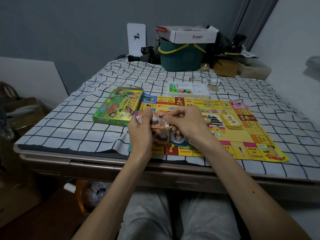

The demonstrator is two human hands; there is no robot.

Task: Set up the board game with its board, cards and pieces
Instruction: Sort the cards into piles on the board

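The yellow game board (245,135) lies unfolded on the checked tablecloth. My left hand (142,130) grips a stack of play-money notes (156,121) printed with cartoon faces, held above the board's left part. My right hand (185,123) pinches the top note of that stack at its right edge. More notes (177,138) lie on the board under my hands. A pile of yellow cards (232,122) rests on the board's right half. The green game box (118,107) lies left of the board. A white tray of coloured pieces (188,90) sits behind the board.
A green basket (180,58) carrying a white carton stands at the table's back, with dark clutter and a brown box (225,67) to its right. The table's front edge (103,163) runs close to my knees. Cardboard boxes sit on the floor at left.
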